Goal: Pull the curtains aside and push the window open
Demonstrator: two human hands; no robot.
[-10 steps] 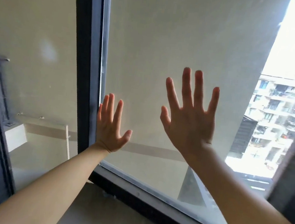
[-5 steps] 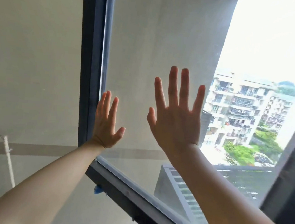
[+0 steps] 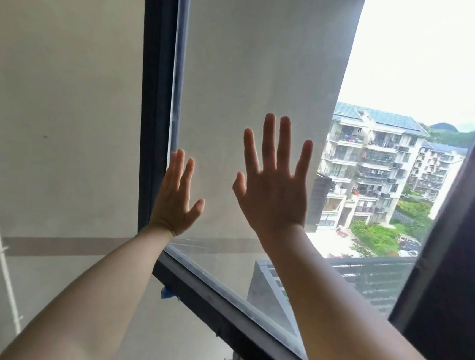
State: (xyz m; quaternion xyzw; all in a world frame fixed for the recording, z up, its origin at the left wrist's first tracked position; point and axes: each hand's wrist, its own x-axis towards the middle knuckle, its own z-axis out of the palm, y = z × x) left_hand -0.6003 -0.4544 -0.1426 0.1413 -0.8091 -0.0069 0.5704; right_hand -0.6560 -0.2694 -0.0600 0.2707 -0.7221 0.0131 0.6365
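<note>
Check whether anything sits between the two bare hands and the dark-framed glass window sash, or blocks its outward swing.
Nothing visible does. The left hand and right hand lie flat, fingers spread, against the dark-framed glass window sash. Beyond it there is open air before the pale outside wall.

Just 2 bare forearms and 2 bare hands in shot, no sleeves anywhere up to the bottom edge. The left hand (image 3: 175,200) and right hand (image 3: 275,194) have no rings, no watch, no bracelet or gloves. Fingers look slim, nails short and unpainted as far as I can tell.
</note>
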